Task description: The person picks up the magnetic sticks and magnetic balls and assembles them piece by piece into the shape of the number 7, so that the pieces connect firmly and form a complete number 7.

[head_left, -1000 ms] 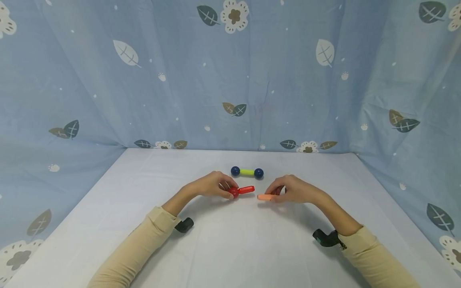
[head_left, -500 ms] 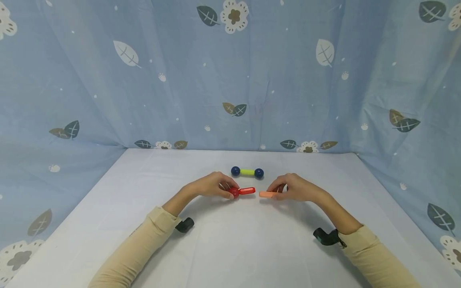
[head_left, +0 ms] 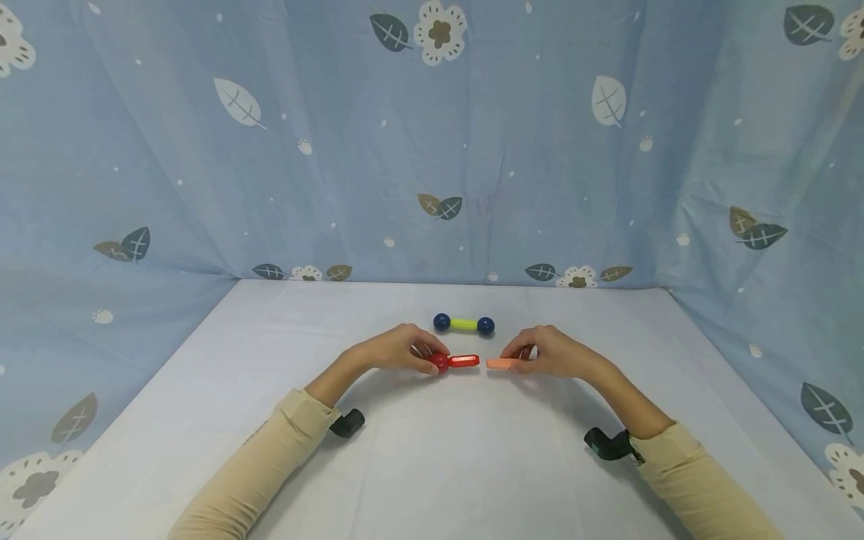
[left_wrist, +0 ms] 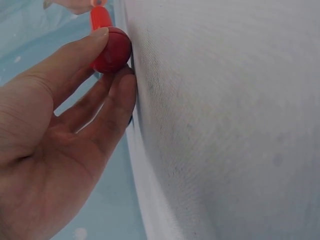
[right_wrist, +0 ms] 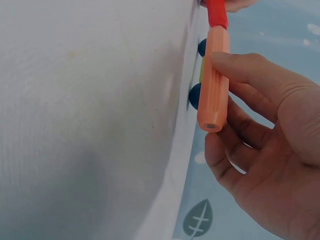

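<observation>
My left hand (head_left: pixel 401 347) pinches a red ball (left_wrist: pixel 114 50) between thumb and fingers. From that ball a red rod (head_left: pixel 464 361) sticks out to the right. Facing it, my right hand (head_left: pixel 553 352) holds an orange rod (right_wrist: pixel 214 82) by thumb and fingertips, with a small metal spot in its near end. In the head view a narrow gap separates the tips of the two rods, which lie almost in line. Behind them on the table is a yellow-green rod (head_left: pixel 463 324) with a dark blue ball (head_left: pixel 442 322) at each end.
A white cloth covers the table (head_left: pixel 432 465). Blue patterned curtain (head_left: pixel 432 150) closes off the back and both sides. Black wrist cameras (head_left: pixel 610 444) hang under both forearms, close above the table.
The orange rod has risen slightly and shifted a little right with my right hand. The red rod's tip has tilted down, so it lies nearly level with the orange one.
</observation>
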A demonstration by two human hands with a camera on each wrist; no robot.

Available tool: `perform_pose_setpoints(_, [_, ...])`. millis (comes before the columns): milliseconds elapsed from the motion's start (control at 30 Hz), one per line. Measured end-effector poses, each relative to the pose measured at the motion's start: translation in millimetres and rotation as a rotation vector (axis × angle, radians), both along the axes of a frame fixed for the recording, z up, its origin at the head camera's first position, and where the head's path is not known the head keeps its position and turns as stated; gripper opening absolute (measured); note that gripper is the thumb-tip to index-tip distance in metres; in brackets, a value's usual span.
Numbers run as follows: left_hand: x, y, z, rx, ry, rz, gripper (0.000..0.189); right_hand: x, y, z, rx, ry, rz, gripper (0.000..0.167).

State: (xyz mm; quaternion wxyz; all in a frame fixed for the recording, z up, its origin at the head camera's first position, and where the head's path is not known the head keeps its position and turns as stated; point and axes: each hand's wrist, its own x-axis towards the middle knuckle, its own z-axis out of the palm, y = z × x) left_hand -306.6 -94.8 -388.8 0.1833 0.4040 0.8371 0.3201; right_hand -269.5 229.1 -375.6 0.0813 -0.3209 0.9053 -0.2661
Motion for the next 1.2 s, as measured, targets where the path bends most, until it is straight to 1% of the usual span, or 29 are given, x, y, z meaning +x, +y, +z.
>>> perform_pose_setpoints(267, [0.1,-0.3,0.5,-0.005,0.009,-0.001,0.036,0.2,-4.8,0.5,0.0,0.015,-0.011,0.022])
perform_pose_setpoints(567, [0.8,0.3,2.0,-0.019,0.004,0.006,0.037,-2.1,-7.1,-1.1,0.007,-0.017,-0.034,0.023])
perform_pose_setpoints(767, [1.6,0.9,2.6,-0.022,-0.007,0.004,0.037,-1.8,-9.6,-2.8,0.009,-0.019,-0.036,0.022])
perform_pose_setpoints(933, [1.8,1.0,2.5,-0.018,-0.002,0.0,0.036,-0.8,-10.2,-2.2,0.007,-0.025,-0.033,0.022])
perform_pose_setpoints(1133, [0.9,1.2,1.0,-0.033,-0.007,0.015,0.037,-0.2,-10.0,-2.1,-0.002,-0.029,-0.031,0.022])
perform_pose_setpoints(1200, [0.8,1.1,0.6,-0.03,-0.004,0.011,0.037,-0.5,-9.8,-2.9,-0.006,-0.033,-0.026,0.022])
